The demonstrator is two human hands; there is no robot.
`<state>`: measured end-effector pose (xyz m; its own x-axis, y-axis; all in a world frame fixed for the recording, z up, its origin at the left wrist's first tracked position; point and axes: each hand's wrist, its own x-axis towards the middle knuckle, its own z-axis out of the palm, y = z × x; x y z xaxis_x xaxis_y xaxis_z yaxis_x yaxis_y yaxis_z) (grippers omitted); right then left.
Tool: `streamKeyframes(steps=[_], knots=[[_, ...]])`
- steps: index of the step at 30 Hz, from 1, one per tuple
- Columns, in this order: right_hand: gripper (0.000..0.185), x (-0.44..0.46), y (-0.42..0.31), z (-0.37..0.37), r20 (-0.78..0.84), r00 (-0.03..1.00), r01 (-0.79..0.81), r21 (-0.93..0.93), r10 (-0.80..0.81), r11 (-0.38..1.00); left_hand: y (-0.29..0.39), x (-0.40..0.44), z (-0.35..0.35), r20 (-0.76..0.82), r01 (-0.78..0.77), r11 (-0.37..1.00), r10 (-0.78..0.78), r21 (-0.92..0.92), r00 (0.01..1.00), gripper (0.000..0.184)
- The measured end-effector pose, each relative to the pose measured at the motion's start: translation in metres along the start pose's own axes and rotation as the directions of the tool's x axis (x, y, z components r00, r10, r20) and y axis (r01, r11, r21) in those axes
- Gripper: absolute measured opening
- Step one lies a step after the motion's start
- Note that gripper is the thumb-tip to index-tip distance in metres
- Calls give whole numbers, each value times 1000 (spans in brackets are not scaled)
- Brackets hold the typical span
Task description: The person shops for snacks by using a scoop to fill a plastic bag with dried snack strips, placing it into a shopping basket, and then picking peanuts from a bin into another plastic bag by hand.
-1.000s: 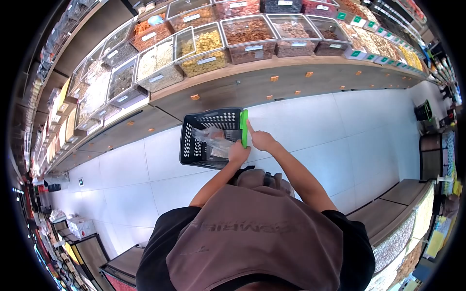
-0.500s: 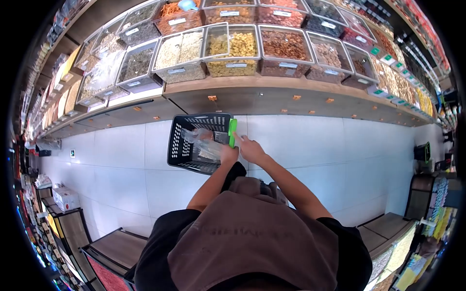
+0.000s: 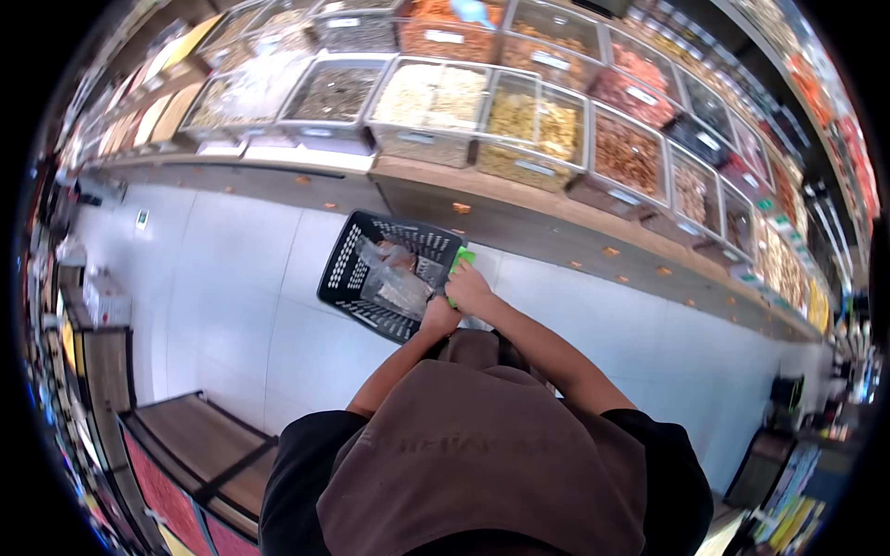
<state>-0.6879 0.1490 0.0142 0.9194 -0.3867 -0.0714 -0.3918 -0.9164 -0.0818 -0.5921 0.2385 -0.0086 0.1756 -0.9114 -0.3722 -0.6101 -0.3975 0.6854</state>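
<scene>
A black perforated basket [image 3: 348, 283] hangs just ahead of my body, tilted a little, with clear plastic bags [image 3: 399, 283] of food inside it. Its green handle [image 3: 461, 262] is on the right side. My right hand [image 3: 469, 285] is closed around the upper part of this handle. Against the basket's near right corner, by the lower end of the handle, my left hand [image 3: 439, 317] is closed on the basket; its fingertips are partly hidden.
Clear bins of dried foods, among them a bin of yellow pieces [image 3: 533, 125], line the wooden counter [image 3: 519, 218] ahead. Pale floor tiles [image 3: 232, 278] lie below. A dark wooden stand [image 3: 199, 435] is at the lower left, and a white box [image 3: 107, 298] at the far left.
The view has turned, so the counter now slopes down to the right. My right hand, earlier with a finger extended beside the handle, has closed on it. My left hand stays at the basket's corner.
</scene>
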Motion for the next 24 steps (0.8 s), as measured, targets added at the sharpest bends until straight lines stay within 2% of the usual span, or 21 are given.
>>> streamKeyframes(steps=[3,7,9,11,12,18,20,21,23,24], knots=[[6,28,-3,-6,36,997,63,-38,-61,997,-19,4,-14,-85,109,994,-108,5,991,26],[11,62,-12,-7,78,990,114,-11,-113,993,-38,8,-38,-100,244,970,-244,-19,965,31],[13,80,-20,-15,105,983,153,12,-153,988,-53,7,-45,-136,284,958,-275,50,952,31],[18,102,-17,-20,313,934,161,55,-170,985,-50,6,-60,-160,338,937,-322,84,933,30],[21,112,-14,-17,345,917,175,108,-202,979,-45,7,-67,-172,367,921,-344,129,923,29],[24,162,-12,-23,439,832,278,200,-339,940,-60,21,-90,-212,357,924,-325,135,922,24],[28,185,-11,-26,550,752,306,195,-363,932,-70,31,-97,-192,469,872,-441,140,877,26],[28,198,-12,-28,540,752,323,199,-379,925,-78,38,-102,-110,500,859,-489,113,865,31],[30,215,-11,-29,585,687,340,266,-431,902,-104,51,-109,31,329,935,-336,129,941,36],[30,221,-12,-31,570,688,346,286,-449,894,-112,55,-113,34,342,931,-348,125,937,36]])
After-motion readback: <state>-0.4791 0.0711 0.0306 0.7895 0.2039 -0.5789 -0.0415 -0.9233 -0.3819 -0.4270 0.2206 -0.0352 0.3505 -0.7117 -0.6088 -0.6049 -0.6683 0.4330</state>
